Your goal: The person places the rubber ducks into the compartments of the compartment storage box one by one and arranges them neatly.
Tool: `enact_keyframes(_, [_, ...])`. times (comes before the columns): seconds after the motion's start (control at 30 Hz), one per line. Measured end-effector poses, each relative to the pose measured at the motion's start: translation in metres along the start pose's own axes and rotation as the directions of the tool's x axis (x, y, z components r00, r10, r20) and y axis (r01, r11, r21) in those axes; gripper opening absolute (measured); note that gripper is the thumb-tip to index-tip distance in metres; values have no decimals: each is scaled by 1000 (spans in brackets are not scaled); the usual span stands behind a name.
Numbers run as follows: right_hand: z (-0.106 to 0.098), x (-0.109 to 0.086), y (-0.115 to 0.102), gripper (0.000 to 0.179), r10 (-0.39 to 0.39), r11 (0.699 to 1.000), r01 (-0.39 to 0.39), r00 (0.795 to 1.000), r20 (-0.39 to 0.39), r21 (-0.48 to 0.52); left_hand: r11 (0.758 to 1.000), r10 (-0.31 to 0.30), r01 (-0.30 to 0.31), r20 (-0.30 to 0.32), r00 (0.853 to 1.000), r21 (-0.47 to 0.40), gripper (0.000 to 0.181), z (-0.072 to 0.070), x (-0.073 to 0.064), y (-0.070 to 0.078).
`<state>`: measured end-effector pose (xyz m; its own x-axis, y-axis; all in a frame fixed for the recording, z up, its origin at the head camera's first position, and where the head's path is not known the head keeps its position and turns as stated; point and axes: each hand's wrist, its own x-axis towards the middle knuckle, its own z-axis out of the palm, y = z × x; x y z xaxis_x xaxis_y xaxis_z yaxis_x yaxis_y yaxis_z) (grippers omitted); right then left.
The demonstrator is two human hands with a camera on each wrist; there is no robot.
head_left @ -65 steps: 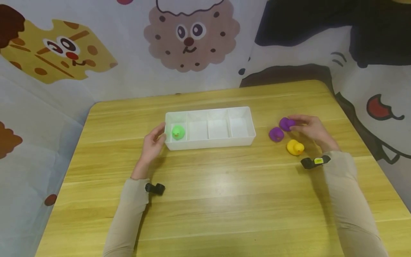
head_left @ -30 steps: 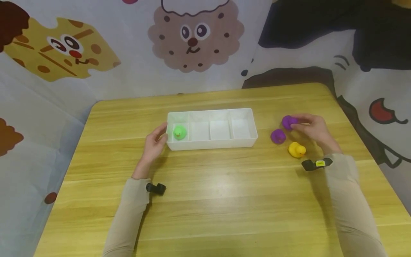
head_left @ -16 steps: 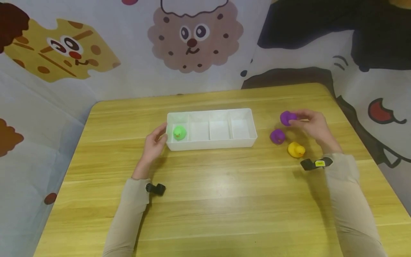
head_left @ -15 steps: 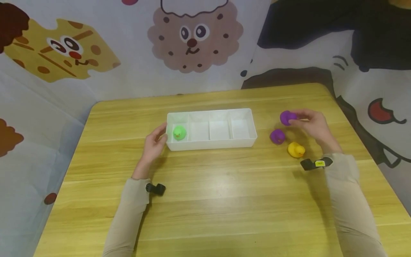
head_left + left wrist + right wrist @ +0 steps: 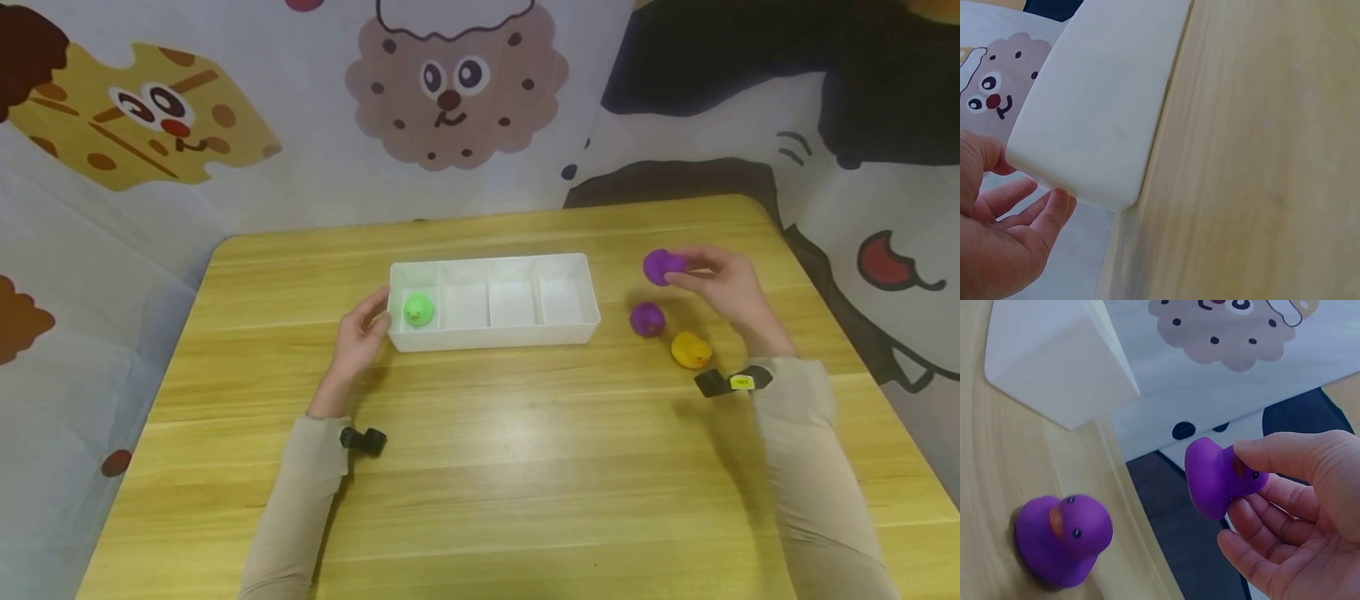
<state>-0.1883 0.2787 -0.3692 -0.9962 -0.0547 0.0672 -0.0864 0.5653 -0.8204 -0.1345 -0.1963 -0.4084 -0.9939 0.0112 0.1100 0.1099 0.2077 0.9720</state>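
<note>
Pinching purple, round-bodied rubber-look duck (image 5: 662,267) in my right hand (image 5: 727,287), above wood-grain worktop (image 5: 487,500) toward far right corner. Left hand (image 5: 356,340) grips left end of white plastic divided tray (image 5: 495,337); green rubber-look duck (image 5: 418,309) inside leftmost compartment. Carrying step, I judge; next move wants steady pinch, clearing second purple duck (image 5: 647,319).

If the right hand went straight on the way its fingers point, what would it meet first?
Likely the tray, at its right end, the held duck leading the right hand; height is unclear, so both might pass above.
</note>
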Motion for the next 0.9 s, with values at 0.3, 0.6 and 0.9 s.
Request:
enact_keyframes(0.3, [12, 2, -16, 40, -55, 995, 56, 998, -15, 84, 1000, 6, -6, 0, 1000, 3, 43, 0, 0, 0])
enact_keyframes(0.6, [26, 7, -30, 37, -123, 986, 122, 992, 6, 113, 1000, -14, 14, 2, 1000, 17, 43, 0, -1, 2])
enact_keyframes(0.9, [43, 11, -46, 35, -187, 971, 179, 982, 36, 158, 999, -11, 11, 0, 1000, 37, 43, 1, -2, 2])
